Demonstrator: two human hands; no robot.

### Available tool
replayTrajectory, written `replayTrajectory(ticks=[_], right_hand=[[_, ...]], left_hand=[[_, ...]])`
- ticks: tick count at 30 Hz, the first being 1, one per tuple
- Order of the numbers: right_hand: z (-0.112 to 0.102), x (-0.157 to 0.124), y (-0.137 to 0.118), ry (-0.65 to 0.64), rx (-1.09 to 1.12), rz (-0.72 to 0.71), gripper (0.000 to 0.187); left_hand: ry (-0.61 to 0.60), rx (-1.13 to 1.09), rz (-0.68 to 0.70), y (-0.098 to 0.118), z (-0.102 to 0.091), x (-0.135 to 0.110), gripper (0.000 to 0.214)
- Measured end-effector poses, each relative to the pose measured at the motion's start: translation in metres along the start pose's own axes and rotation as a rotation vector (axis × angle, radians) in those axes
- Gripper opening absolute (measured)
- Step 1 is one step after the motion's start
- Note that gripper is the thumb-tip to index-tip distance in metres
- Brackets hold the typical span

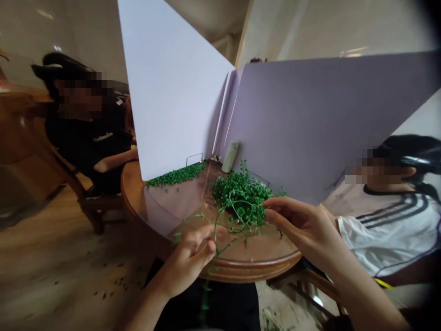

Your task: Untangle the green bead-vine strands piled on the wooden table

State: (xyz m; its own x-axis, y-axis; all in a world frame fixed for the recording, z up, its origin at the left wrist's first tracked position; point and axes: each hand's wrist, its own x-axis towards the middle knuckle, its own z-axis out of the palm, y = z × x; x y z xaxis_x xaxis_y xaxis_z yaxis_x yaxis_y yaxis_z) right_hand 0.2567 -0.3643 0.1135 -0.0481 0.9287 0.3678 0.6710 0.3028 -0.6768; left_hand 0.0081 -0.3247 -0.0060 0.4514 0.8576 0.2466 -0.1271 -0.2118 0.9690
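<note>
My left hand [193,253] is closed on a thin green stem [216,230] near the front edge of the table. Thumb and fingertips of my right hand [303,223] are pinched together at the right side, where a curved part of the green sprig [243,202] reaches them. Behind and between the hands lies a heap of green sprigs [237,188] with small round leaves or berries; I cannot tell which. A low pile of loose small green pieces [179,175] lies along the left panel. A green strand hangs below my left hand, past the table edge.
Tall pale panels, one on the left [172,92] and one on the right [303,119], stand on the round wooden table [255,271]. A pale upright object [230,156] leans at their corner. People sit at both sides. Dark bits [115,281] lie on the floor.
</note>
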Motion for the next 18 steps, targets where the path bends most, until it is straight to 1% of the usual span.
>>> replayTrajectory(ticks=[2,3,6,7,8,9,10,12,13,14,15,16,18], right_hand=[[0.009,-0.009,0.015,0.033,-0.003,0.019,0.033],[0.011,-0.013,0.023,0.052,-0.010,0.022,0.031],[0.016,-0.023,0.045,0.077,-0.066,0.026,0.028],[0.018,-0.025,0.051,0.092,-0.105,0.009,0.028],[0.021,-0.029,0.058,0.134,-0.157,-0.019,0.029],[0.027,-0.033,0.064,0.206,-0.218,-0.059,0.030],[0.034,-0.039,0.070,0.311,-0.279,-0.108,0.031],[0.054,-0.055,0.081,0.553,-0.363,-0.202,0.034],[0.066,-0.065,0.086,0.646,-0.365,-0.235,0.037],[0.080,-0.075,0.090,0.679,-0.326,-0.263,0.040],[0.094,-0.086,0.094,0.654,-0.254,-0.270,0.043],[0.107,-0.095,0.096,0.605,-0.166,-0.242,0.043],[0.129,-0.109,0.099,0.555,-0.002,-0.135,0.035]], left_hand=[[-0.106,-0.034,-0.060,-0.005,0.009,0.000,0.059],[-0.131,-0.035,-0.065,-0.008,0.012,0.001,0.052],[-0.127,-0.044,-0.069,-0.019,0.017,0.004,0.036],[-0.122,-0.054,-0.074,-0.023,0.018,0.005,0.033],[-0.114,-0.067,-0.081,-0.027,0.019,0.006,0.032],[-0.101,-0.081,-0.088,-0.031,0.021,0.007,0.032],[-0.082,-0.092,-0.094,-0.035,0.022,0.007,0.032],[-0.025,-0.096,-0.100,-0.043,0.027,0.007,0.035],[0.008,-0.101,-0.102,-0.047,0.030,0.007,0.036],[0.037,-0.110,-0.106,-0.050,0.032,0.007,0.038],[0.058,-0.126,-0.114,-0.052,0.035,0.006,0.038],[0.070,-0.151,-0.125,-0.054,0.037,0.006,0.039],[0.068,-0.227,-0.162,-0.058,0.039,0.004,0.039]])
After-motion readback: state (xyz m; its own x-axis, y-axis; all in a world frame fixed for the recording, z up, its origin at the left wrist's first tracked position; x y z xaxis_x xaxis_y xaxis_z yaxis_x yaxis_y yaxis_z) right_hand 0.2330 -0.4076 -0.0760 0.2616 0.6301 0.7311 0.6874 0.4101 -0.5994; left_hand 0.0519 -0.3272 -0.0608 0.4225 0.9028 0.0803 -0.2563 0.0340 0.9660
